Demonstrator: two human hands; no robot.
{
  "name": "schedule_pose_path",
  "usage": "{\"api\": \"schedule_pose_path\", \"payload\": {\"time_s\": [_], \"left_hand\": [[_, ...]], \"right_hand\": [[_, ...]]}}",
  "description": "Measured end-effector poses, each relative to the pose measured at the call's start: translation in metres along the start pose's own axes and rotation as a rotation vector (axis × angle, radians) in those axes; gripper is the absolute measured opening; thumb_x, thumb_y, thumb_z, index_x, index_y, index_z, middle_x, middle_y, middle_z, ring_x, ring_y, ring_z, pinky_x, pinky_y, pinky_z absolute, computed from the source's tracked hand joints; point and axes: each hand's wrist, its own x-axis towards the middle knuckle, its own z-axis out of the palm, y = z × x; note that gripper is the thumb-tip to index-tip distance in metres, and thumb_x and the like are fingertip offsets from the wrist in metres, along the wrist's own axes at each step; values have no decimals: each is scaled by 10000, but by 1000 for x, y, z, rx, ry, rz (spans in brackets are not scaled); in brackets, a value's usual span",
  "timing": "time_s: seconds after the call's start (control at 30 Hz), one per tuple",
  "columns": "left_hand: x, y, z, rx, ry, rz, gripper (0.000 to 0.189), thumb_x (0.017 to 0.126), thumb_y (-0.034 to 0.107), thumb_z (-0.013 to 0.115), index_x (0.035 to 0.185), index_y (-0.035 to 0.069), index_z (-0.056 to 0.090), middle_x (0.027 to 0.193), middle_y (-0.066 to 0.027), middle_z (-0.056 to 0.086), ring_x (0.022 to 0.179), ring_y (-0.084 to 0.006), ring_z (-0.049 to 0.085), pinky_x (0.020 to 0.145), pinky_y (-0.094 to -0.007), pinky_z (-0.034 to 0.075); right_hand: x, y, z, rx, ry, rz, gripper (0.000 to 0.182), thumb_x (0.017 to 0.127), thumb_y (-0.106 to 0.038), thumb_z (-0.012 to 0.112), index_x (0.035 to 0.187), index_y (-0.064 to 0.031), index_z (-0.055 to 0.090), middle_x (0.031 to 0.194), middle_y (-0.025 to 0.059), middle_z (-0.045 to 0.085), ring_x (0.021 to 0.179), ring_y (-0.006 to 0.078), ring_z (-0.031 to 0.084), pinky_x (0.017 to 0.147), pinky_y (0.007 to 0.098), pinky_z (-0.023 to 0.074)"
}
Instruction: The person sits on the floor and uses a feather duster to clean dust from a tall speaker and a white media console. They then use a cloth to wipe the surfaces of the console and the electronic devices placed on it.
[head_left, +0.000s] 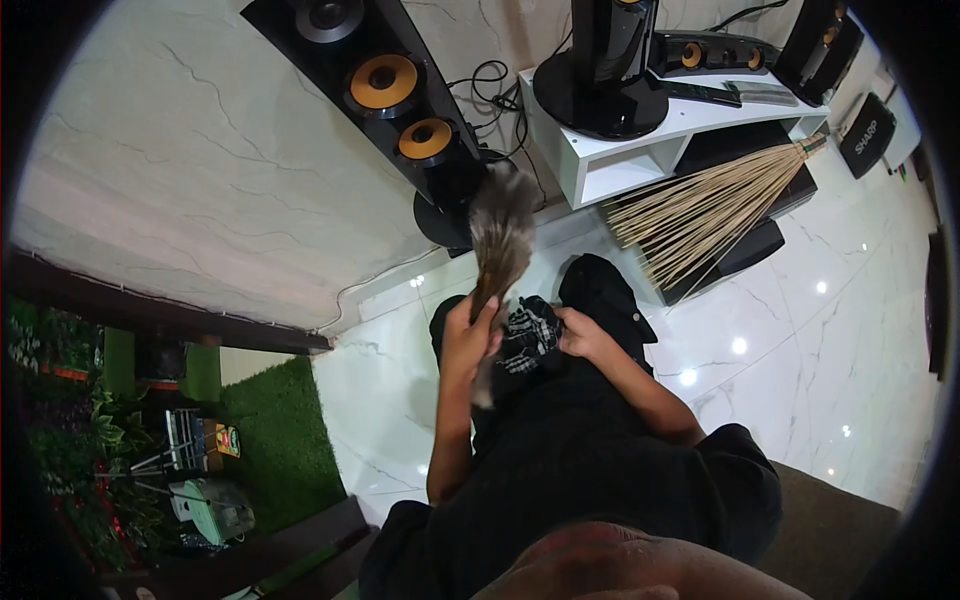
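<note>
My left hand is closed around the handle of a grey-brown feather duster, whose fluffy end points up towards the base of a tall black speaker. In my right hand is the edge of a crumpled black-and-white checked cloth, over my lap between the knees. The cloth lies close beside the left hand; whether that hand touches it cannot be told.
A white low cabinet bears a black stand, remote control and centre speaker. A stick broom rests on black boxes before it. Cables hang by the wall. Artificial grass lies beyond a doorway at left.
</note>
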Motion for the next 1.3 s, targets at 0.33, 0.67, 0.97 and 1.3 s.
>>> {"api": "schedule_pose_path", "payload": {"time_s": [0.33, 0.67, 0.97, 1.3], "left_hand": [[67, -3, 117, -592, 19, 197, 169, 991, 135, 449, 1152, 95, 421, 978, -79, 510, 585, -144, 534, 461, -297, 450], [89, -5, 105, -586, 3, 54, 170, 944, 105, 471, 1077, 27, 542, 962, -79, 556, 548, -106, 481, 400, -234, 354], [50, -60, 36, -655, 153, -53, 128, 959, 115, 477, 1046, 38, 530, 821, -31, 512, 525, -82, 450, 389, -223, 332], [35, -55, 12, -272, 111, 31, 154, 963, 202, 556, 1050, 75, 546, 725, 20, 512, 496, -64, 458, 373, -204, 321]], "right_hand": [[19, -3, -41, 116, -161, -109, 235, 959, -182, 448, 1083, -43, 593, 995, 95, 667, 898, 259, 654, 836, 407, 529], [0, -3, -26, 105, -125, -43, 217, 967, -194, 454, 1055, -62, 603, 962, 70, 679, 853, 215, 667, 786, 377, 548], [4, -3, -9, 12, 62, 8, 288, 962, -126, 372, 1136, -23, 577, 1047, 109, 666, 983, 255, 642, 924, 438, 497], [2, -3, -2, -3, 71, -46, 277, 959, -125, 374, 1110, -14, 579, 1045, 138, 658, 968, 281, 642, 923, 439, 502]]}}
